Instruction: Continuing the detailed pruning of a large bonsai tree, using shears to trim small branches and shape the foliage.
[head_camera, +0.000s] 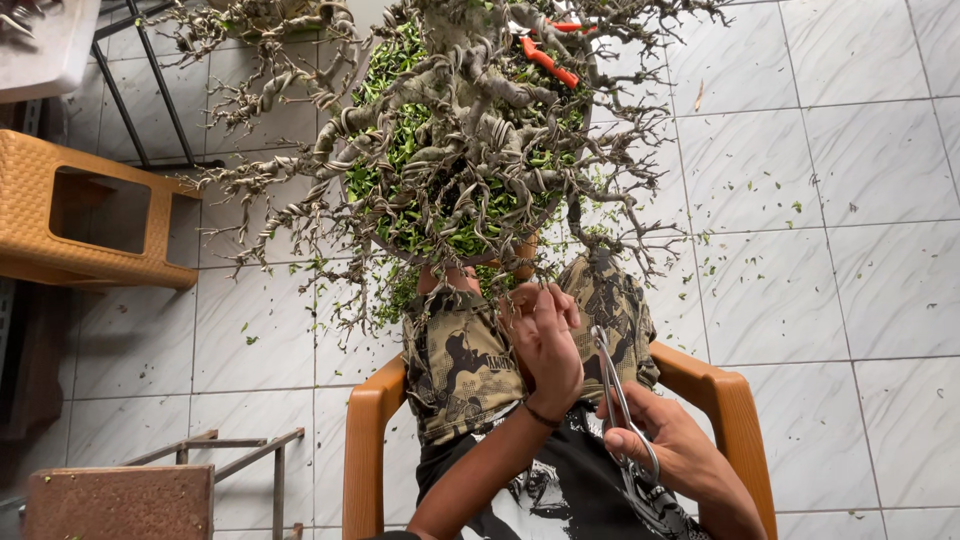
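A bonsai tree (470, 150) with wire-wrapped, mostly bare branches stands in front of me, green leaf clippings piled around its base. My left hand (545, 345) reaches toward a low twig, fingers pinched together at its tips. My right hand (670, 450) grips a pair of long metal scissors (615, 395), blades pointing up toward the branch beside my left hand. I sit in an orange chair (372, 430), my knees in patterned shorts under the tree.
Orange-handled pruners (545, 60) lie among the upper branches. An orange woven stool (90, 215) stands at left, a rusty metal stand (120, 500) at lower left. Cut green leaves litter the white floor tiles (820, 250).
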